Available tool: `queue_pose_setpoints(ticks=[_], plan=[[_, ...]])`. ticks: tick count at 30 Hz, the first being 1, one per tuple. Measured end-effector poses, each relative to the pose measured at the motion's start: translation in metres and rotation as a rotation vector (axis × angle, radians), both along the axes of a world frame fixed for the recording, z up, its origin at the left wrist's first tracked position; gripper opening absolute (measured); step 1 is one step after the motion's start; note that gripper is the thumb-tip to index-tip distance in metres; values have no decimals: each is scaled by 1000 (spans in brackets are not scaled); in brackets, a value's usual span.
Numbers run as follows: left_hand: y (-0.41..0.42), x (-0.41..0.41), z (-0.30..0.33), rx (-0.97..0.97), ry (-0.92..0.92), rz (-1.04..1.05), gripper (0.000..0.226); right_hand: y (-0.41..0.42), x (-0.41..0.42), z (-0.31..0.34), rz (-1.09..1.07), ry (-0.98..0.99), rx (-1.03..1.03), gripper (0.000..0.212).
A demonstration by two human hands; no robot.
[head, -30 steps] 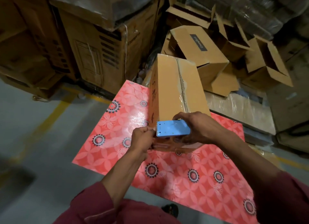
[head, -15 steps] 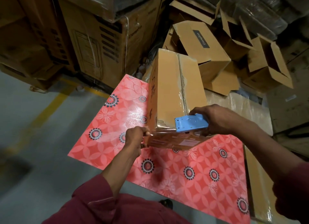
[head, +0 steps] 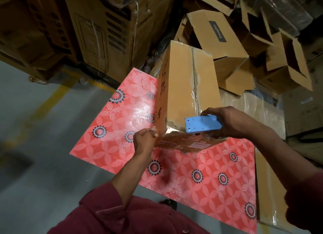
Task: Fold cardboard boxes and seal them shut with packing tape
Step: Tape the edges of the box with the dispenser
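Note:
A closed brown cardboard box [head: 180, 86] stands on a red flower-patterned table [head: 108, 137], with clear tape along its top centre seam. My right hand [head: 232, 123] grips a blue tape dispenser [head: 202, 124] at the box's near top edge, over the seam's end. A shiny strip of tape runs across the near edge toward the left corner. There my left hand [head: 144, 141] pinches the tape end against the box's near left corner.
Several open, empty cardboard boxes [head: 215, 34] lie piled behind and to the right. Large printed cartons [head: 108, 29] stand at the back left. Plastic-wrapped flat packs [head: 253, 109] sit right of the table. Grey floor with a yellow line [head: 43, 107] lies left.
My right hand has drawn the dispenser from the box's near left corner rightward along the near edge, laying tape. My left hand stayed at the left corner.

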State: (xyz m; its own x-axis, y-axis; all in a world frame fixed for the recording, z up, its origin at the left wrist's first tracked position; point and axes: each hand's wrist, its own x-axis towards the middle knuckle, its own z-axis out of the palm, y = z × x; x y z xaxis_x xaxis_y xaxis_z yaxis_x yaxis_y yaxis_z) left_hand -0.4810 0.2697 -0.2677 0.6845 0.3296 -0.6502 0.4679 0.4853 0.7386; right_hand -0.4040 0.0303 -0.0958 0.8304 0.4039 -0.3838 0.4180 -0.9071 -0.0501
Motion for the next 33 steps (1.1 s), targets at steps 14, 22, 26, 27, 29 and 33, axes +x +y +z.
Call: queue_pose_setpoints(ticks=[14, 22, 26, 27, 29, 33], plan=[[-32, -2, -33, 79, -8, 31, 38, 19, 1, 4, 59, 31, -105, 68], [-36, 2, -38, 246, 154, -149, 61, 44, -2, 1, 164, -41, -302, 88], [-22, -21, -44, 479, -19, -135, 45, 47, -3, 5, 249, -44, -362, 100], [-19, -23, -36, 618, -210, -95, 36, 46, -4, 5, 283, -61, -374, 102], [-14, -18, -15, 928, -658, -178, 32, 47, -6, 5, 367, -92, -381, 91], [-9, -2, -10, 1474, -1063, -584, 45, 59, -18, 10, 526, -52, -391, 55]])
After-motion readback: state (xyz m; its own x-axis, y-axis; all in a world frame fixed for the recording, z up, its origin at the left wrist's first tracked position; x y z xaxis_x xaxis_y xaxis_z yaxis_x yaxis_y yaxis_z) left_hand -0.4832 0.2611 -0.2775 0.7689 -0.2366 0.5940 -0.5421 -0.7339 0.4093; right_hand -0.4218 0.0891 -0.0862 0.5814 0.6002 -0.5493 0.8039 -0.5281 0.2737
